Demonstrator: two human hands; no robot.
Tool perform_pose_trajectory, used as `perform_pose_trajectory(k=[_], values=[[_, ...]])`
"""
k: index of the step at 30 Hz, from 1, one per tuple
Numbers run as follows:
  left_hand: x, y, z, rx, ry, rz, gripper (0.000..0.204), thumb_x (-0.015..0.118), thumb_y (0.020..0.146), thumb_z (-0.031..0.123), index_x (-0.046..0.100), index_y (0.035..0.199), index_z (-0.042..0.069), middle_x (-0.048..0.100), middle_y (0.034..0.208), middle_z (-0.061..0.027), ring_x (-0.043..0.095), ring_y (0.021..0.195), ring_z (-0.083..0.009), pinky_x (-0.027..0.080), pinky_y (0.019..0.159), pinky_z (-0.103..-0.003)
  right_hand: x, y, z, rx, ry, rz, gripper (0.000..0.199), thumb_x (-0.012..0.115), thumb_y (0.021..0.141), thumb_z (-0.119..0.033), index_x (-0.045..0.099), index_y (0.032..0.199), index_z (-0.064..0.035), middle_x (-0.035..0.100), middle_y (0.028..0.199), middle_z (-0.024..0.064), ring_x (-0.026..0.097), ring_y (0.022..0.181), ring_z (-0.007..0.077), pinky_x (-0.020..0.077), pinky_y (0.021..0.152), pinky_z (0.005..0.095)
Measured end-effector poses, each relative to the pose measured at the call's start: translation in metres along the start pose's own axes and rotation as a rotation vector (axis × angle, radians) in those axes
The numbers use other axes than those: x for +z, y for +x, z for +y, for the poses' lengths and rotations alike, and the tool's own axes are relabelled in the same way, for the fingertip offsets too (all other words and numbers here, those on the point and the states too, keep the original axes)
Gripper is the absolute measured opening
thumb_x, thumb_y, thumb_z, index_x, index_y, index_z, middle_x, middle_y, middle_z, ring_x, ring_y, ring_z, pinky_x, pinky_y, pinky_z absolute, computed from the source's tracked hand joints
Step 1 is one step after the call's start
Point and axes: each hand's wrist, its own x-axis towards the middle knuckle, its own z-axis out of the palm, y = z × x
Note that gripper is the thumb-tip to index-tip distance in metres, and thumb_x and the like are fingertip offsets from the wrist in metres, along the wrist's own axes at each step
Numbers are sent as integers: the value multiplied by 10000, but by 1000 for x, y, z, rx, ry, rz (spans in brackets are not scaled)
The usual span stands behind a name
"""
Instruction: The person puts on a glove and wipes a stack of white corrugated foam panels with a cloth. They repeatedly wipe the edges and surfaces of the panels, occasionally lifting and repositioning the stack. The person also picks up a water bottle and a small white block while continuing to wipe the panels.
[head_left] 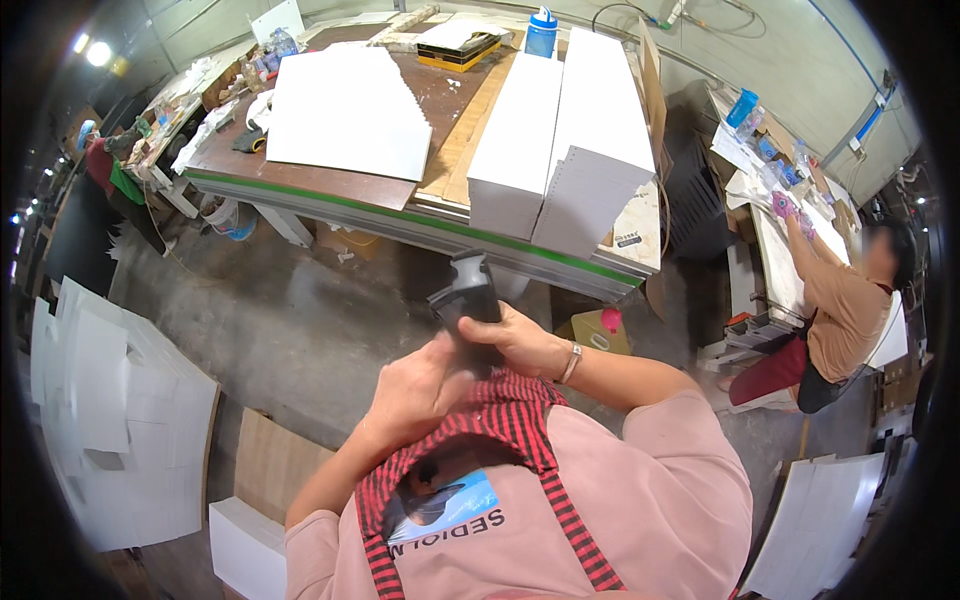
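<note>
Held upright in front of my chest is a black handheld tool (pixel 470 300) with a grey, notched upper end; its exact kind is unclear. My right hand (pixel 520 342) is closed around it, thumb lying across the front. Close against its lower part is my left hand (pixel 418 388), smeared by motion, so its grip cannot be made out. Beyond the tool stands a workbench (pixel 420 222) with a green-striped edge. Two long stacks of white sheets (pixel 515 140) lie on its right part, and a flat white pile (pixel 345 115) with a stepped edge lies on its left.
A blue bottle (pixel 541 35) and a yellow-black box (pixel 458 50) stand at the bench's back. Under its right end is a yellowish container (pixel 600 332). White panels (pixel 130 420) lean at left. A seated co-worker (pixel 835 290) works at the right-hand table; another person (pixel 105 170) is far left.
</note>
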Motion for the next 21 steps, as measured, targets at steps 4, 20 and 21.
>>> perform_pose_trajectory(k=[4,20,21], values=[[-13,-33,-45,-105,-148,72,388,645,918,160,601,1264,-10,634,1237,-180,652,1067,-311,518,928,-373,-12,-16,-12,-4,24,-59,378,649,974,-369,628,1090,-10,701,895,91,659,834,161,525,803,313],[66,-257,-202,-957,-249,-172,288,688,931,237,683,1092,-2,692,967,-4,626,917,-150,514,838,-345,-74,-127,-34,536,-336,111,320,750,873,-179,639,1105,11,699,1011,117,598,619,150,500,649,287],[66,-255,-198,-967,-254,-170,289,688,930,235,682,1094,-3,692,969,-7,627,917,-151,515,839,-346,-80,-134,-25,559,-323,116,289,740,885,-165,645,1091,14,692,974,103,598,636,146,499,657,287]])
